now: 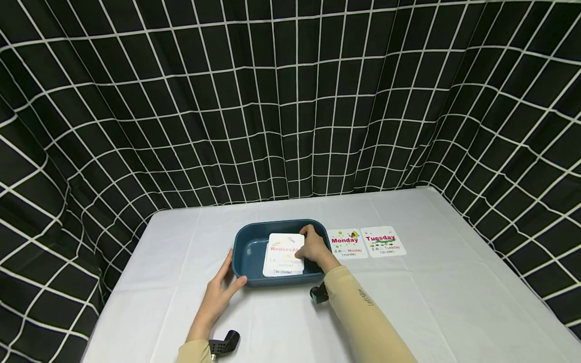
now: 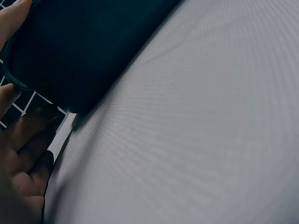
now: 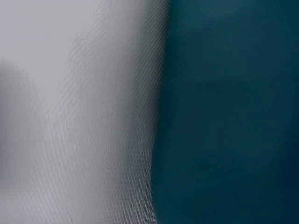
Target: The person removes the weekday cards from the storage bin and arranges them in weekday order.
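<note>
Right hand (image 1: pixel 314 248) pinches the Wednesday card (image 1: pixel 282 248) inside the blue tray (image 1: pixel 249 258), left hand (image 1: pixel 219 293) clamped on the tray's left end!

On table (image 1: pixel 454 272): bin (image 1: pixel 254 254). In bin: Wednesday card (image 1: pixel 283 242) atop another; right hand (image 1: pixel 314 249) at right edge. Bin's left: left hand (image 1: pixel 218 295). Bin's right: Monday card (image 1: pixel 346 245), then Tuesday card (image 1: pixel 383 242). Behind: curtain (image 1: pixel 286 111).
</note>
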The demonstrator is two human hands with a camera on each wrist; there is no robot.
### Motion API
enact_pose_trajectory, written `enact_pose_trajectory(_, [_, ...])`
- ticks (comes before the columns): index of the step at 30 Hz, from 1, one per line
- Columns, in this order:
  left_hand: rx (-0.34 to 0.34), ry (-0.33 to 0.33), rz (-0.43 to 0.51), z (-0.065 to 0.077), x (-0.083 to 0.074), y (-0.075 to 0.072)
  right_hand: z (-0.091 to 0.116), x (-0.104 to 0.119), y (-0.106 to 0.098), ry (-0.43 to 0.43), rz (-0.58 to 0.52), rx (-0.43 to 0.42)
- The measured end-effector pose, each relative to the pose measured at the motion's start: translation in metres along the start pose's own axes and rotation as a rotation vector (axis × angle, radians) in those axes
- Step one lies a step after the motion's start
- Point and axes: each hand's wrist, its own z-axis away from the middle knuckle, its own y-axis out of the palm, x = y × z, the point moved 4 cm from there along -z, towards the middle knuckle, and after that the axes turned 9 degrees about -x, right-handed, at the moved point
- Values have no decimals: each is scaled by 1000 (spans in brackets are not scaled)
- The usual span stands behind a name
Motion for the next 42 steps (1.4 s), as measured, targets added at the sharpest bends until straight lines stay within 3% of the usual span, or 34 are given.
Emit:
enact_pose_trajectory(7, [-4,0,-2,0,-2,-1,1,6,-7,-43,-149,-71])
enact_pose_trajectory(20, [-12,17,12,-1,-1,0,6,9,-17,69,-595,-20])
enact_pose_trajectory(30, [-4,9,6,-2,-2,1,17,4,-44,137,-936,-43])
enact_pose_trajectory(35, [-3,1,8,-1,-2,0,22,-6,-64,181,-994,-47])
enact_pose_trajectory(42, [-6,-5,-3,0,-2,0,22,-43,-90,232,-994,-78])
